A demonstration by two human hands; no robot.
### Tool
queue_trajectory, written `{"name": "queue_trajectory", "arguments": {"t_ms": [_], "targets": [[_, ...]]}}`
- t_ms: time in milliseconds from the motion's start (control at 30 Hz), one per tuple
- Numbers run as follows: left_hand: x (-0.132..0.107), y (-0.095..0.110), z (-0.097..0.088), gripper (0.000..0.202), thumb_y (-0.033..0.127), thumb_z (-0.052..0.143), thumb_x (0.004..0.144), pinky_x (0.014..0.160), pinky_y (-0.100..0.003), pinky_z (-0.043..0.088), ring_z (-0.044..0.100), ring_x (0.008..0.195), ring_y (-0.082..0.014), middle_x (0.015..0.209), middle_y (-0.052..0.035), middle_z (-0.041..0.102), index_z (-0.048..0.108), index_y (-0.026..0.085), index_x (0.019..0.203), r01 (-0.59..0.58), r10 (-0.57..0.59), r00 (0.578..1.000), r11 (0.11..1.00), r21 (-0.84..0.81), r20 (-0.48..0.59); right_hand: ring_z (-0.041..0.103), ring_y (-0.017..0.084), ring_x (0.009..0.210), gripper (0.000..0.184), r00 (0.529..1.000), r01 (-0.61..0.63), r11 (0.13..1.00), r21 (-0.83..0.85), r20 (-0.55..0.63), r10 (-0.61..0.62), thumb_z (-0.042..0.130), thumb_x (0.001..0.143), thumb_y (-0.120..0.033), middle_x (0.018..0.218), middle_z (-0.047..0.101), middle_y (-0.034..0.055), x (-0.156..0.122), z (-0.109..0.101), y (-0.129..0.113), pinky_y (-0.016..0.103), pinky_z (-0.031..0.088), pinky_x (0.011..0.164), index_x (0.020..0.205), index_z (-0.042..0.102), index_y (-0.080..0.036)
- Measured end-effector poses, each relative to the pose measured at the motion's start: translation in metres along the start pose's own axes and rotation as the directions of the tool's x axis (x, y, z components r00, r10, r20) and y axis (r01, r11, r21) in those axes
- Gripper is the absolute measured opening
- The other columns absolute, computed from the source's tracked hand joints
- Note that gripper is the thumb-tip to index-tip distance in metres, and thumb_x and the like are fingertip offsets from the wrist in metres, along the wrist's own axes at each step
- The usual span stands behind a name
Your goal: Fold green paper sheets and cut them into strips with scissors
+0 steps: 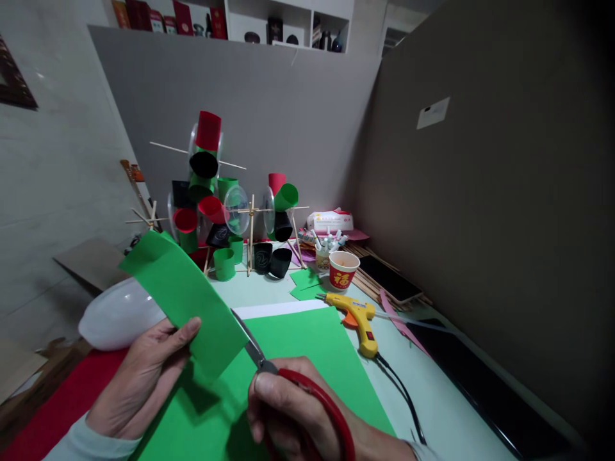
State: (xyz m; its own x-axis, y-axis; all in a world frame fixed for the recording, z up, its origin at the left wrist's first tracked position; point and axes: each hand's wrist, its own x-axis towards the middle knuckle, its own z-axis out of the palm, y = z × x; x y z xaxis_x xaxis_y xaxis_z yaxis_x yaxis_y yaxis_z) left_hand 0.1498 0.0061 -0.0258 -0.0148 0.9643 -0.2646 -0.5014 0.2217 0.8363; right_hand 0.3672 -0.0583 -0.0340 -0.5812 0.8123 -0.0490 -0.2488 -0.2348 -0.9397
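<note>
- Grey panels [480,256] box in a pale tabletop [442,410], and it's crowded over there!
- Look at the back: a stick frame [250,237] carries red, green and black cylinders, its legs thin enough that a jolt to the table could topple it.
- Underneath the action lies the large green sheet [307,333]; a blade dipping too low might nick it.
- Right hand [298,400], fingers wrapped through the red handles, has a firm grip on the scissors.
- Left hand [148,368] pinches the green strip, thumb on the near face; a blade straying that way could catch the thumb.
- And the green strip [192,301] itself? Tilted in the air between the hands, pinched at one place, so it may flex and leave a crooked edge.
- Those scissors [268,367] have a blade at the strip's lower right edge; whether it bites, I can't tell.
- Off to the right, the yellow glue gun [358,312] points its nozzle at green scraps [305,278]; if hot, it could mark them.
- Finally the paper cup [342,272], just beyond, which a snagged cord might spill.
</note>
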Motion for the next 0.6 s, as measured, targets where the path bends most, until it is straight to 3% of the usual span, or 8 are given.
{"name": "queue_trajectory", "arguments": {"t_ms": [167, 267, 433, 600], "targets": [[0.002, -0.001, -0.008, 0.075, -0.004, 0.092, 0.039, 0.068, -0.036, 0.067, 0.078, 0.085, -0.0345, 0.103, -0.0068, 0.081, 0.074, 0.021, 0.108, -0.027, 0.027, 1.000, 0.998, 0.050, 0.016, 0.036, 0.007, 0.050, 0.050, 1.000, -0.019, 0.999, 0.047, 0.004, 0.019, 0.067, 0.088, -0.066, 0.061, 0.044, -0.0068, -0.002, 0.000, 0.001, 0.021, 0.024, 0.047, 0.099, 0.060, -0.018], [0.003, -0.004, -0.010, 0.077, -0.002, 0.092, 0.042, 0.068, -0.037, 0.067, 0.078, 0.087, -0.0350, 0.105, -0.0067, 0.081, 0.073, 0.023, 0.112, -0.043, 0.041, 0.999, 0.996, 0.077, 0.027, 0.037, 0.007, 0.050, 0.049, 0.999, 0.012, 0.996, 0.089, 0.043, -0.015, 0.068, 0.089, -0.065, 0.066, 0.048, -0.0061, 0.001, -0.002, 0.006, 0.022, 0.025, 0.049, 0.103, 0.058, -0.019], [0.002, -0.005, -0.006, 0.086, -0.002, 0.092, 0.044, 0.066, -0.038, 0.067, 0.078, 0.086, -0.0358, 0.104, -0.0058, 0.081, 0.069, 0.025, 0.122, 0.010, -0.012, 0.999, 0.998, 0.064, 0.041, 0.037, 0.005, 0.050, 0.058, 1.000, 0.012, 0.979, 0.206, -0.003, -0.012, 0.075, 0.081, -0.067, 0.081, 0.057, -0.0029, 0.003, 0.000, 0.010, 0.022, 0.022, 0.048, 0.107, 0.051, -0.022], [0.001, -0.005, -0.004, 0.084, -0.002, 0.093, 0.041, 0.064, -0.040, 0.067, 0.077, 0.086, -0.0381, 0.105, -0.0079, 0.081, 0.071, 0.023, 0.118, 0.015, -0.016, 1.000, 0.997, 0.072, 0.016, 0.034, 0.005, 0.050, 0.067, 0.999, -0.003, 0.984, 0.181, -0.053, 0.012, 0.073, 0.078, -0.073, 0.076, 0.057, -0.0050, 0.004, 0.003, 0.012, 0.022, 0.023, 0.048, 0.114, 0.044, -0.025]]}}
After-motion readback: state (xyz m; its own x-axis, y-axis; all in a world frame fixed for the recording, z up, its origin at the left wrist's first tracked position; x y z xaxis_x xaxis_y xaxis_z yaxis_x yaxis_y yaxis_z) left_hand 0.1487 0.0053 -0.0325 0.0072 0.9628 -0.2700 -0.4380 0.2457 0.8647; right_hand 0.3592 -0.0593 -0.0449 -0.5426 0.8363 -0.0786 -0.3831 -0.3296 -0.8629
